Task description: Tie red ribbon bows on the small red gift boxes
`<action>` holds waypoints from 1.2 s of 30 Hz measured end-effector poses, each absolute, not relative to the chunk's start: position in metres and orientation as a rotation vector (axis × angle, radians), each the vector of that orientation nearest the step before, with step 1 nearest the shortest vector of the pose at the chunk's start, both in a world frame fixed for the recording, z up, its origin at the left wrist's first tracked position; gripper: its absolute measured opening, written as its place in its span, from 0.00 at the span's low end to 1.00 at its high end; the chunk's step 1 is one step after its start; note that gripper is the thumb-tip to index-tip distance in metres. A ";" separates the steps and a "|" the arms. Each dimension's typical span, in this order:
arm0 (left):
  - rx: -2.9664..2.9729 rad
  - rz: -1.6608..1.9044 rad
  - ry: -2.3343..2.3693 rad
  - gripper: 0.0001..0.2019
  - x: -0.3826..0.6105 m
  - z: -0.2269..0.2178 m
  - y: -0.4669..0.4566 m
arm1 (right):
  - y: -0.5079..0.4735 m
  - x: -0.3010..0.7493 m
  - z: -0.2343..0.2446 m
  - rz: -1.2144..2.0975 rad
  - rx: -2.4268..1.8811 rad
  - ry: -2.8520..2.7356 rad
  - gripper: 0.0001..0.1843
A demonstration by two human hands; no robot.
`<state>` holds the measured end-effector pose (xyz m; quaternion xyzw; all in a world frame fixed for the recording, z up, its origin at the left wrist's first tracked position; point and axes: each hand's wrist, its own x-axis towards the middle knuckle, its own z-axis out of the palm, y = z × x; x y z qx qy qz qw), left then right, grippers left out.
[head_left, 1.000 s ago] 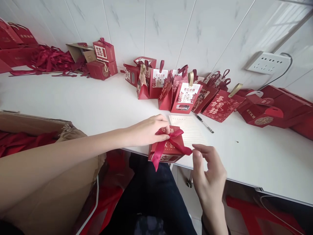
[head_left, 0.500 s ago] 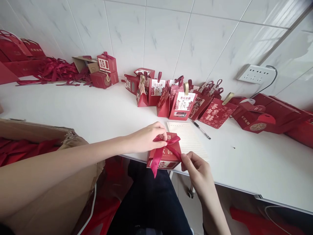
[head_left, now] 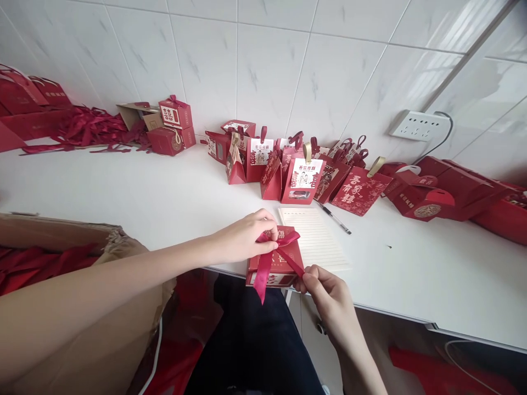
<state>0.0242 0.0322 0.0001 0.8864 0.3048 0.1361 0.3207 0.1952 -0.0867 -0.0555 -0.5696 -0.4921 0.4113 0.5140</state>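
A small red gift box with gold characters lies at the near edge of the white table. A dark red ribbon is tied in a bow on its top. My left hand pinches the bow's knot on the box. My right hand is closed on the ribbon's right tail just below the box's corner. The left tail hangs loose over the table edge.
A lined notepad and a pen lie just behind the box. Several red gift boxes stand along the tiled wall, with loose ribbons far left. A cardboard carton sits at my left. A wall socket is mounted at right.
My right hand went from open fingers near the ribbon tail to a closed grip on it, closer to the box. The view tilted slightly.
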 end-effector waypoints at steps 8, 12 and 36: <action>2.274 0.396 0.756 0.08 0.023 -0.006 0.038 | -0.090 0.210 -0.061 1.073 -1.273 -1.229 0.19; 2.250 0.441 0.750 0.08 0.023 -0.008 0.040 | -0.061 0.226 -0.053 0.872 -1.427 -1.162 0.23; 1.921 0.694 1.303 0.16 0.030 -0.028 0.008 | -0.045 0.189 -0.065 0.693 -1.274 -1.030 0.23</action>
